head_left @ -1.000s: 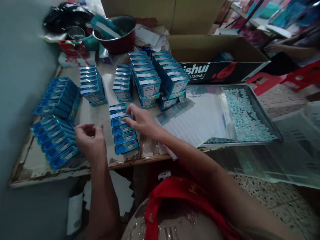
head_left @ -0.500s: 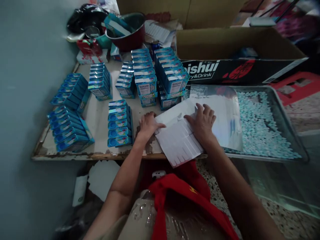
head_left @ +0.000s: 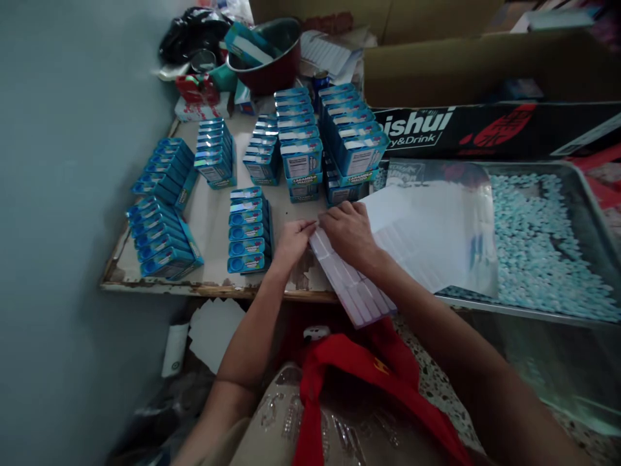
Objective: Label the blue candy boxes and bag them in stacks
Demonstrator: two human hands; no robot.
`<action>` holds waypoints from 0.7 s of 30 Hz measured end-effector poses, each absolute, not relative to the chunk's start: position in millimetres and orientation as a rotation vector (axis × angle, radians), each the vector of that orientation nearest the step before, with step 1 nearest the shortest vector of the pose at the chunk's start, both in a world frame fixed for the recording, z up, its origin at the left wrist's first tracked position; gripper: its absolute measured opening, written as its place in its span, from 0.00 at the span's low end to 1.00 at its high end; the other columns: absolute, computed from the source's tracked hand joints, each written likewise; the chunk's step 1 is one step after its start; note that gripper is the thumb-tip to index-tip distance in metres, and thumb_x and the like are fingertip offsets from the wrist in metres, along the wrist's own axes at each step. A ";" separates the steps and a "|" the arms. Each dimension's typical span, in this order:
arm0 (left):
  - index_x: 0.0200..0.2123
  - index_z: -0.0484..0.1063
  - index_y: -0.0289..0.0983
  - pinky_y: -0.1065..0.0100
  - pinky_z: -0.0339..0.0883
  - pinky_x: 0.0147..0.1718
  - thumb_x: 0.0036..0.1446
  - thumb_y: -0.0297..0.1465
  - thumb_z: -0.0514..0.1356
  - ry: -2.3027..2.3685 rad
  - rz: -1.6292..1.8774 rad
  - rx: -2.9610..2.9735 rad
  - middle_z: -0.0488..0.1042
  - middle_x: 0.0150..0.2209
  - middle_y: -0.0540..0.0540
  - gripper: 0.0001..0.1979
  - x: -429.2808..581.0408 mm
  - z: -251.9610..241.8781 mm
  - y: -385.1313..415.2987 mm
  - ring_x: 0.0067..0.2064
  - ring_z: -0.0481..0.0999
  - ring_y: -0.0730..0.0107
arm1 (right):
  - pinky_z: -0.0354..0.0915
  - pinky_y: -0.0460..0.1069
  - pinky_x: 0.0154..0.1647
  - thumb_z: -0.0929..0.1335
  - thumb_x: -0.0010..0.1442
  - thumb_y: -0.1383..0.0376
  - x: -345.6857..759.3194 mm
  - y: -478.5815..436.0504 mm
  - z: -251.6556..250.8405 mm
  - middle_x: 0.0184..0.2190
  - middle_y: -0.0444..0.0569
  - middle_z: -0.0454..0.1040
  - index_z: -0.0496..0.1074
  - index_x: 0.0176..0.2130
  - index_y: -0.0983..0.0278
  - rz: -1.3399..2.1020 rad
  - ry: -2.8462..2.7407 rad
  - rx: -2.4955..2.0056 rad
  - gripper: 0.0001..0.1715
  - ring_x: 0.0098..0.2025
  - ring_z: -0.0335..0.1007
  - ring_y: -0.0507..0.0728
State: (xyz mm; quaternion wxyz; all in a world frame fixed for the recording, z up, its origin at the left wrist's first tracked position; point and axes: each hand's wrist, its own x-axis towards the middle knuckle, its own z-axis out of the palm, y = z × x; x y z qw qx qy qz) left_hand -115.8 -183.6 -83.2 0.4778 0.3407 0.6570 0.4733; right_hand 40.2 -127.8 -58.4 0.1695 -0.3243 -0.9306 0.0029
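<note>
A white sheet of card with slits and fold lines point(head_left: 356, 285) lies at the table's front edge, its lower end sticking out past it. At its far left corner my left hand point(head_left: 292, 241) pinches with thumb and forefinger. My right hand point(head_left: 350, 234) reaches across the sheet, fingers bent down and closed at that same corner, close to the left fingertips; the fingers partly hide the corner. More white paper point(head_left: 427, 226) lies to the right of my right hand, on clear plastic over a metal tray.
Rows of small blue candy boxes point(head_left: 247, 233) stand left and behind. The metal tray point(head_left: 589, 194) holds small pale-blue candies point(head_left: 543, 259). Behind it sits a black cardboard carton point(head_left: 466, 129). A dark red pot point(head_left: 272, 74) stands at the back of the table point(head_left: 208, 226).
My right hand has moved left from the sheet's right side to its far left corner and closed. My left thumb and forefinger have come together there. The view has shifted rightward.
</note>
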 end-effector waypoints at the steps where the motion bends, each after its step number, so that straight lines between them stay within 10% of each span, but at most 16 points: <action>1: 0.31 0.81 0.34 0.71 0.64 0.29 0.55 0.35 0.67 1.586 1.187 0.782 0.74 0.26 0.50 0.09 -115.8 -83.6 -185.0 0.28 0.69 0.71 | 0.54 0.59 0.49 0.62 0.74 0.68 38.0 -130.1 -61.3 0.46 0.56 0.83 0.81 0.48 0.64 -0.001 -2.663 -0.919 0.18 0.48 0.68 0.65; 7: 0.29 0.80 0.35 0.70 0.64 0.31 0.57 0.33 0.67 1.684 1.291 0.808 0.77 0.26 0.50 0.08 -124.9 -87.7 -195.6 0.28 0.71 0.70 | 0.53 0.58 0.57 0.63 0.75 0.69 51.6 -148.9 -81.5 0.61 0.56 0.79 0.76 0.59 0.64 -0.089 -2.659 -0.788 0.19 0.57 0.70 0.63; 15: 0.39 0.84 0.37 0.59 0.72 0.50 0.65 0.27 0.60 2.148 1.013 1.253 0.85 0.40 0.38 0.10 -120.3 -85.5 -187.4 0.46 0.83 0.53 | 0.54 0.55 0.43 0.67 0.70 0.64 78.6 -189.2 -32.7 0.25 0.47 0.77 0.77 0.31 0.60 0.036 -2.480 -0.906 0.16 0.33 0.69 0.57; 21: 0.43 0.81 0.40 0.56 0.74 0.58 0.70 0.43 0.59 1.661 1.676 1.022 0.84 0.49 0.39 0.15 -104.5 -72.6 -215.6 0.55 0.82 0.55 | 0.54 0.50 0.30 0.74 0.63 0.56 57.2 -190.6 30.7 0.19 0.40 0.68 0.77 0.32 0.60 0.858 -2.136 -1.030 0.12 0.23 0.59 0.51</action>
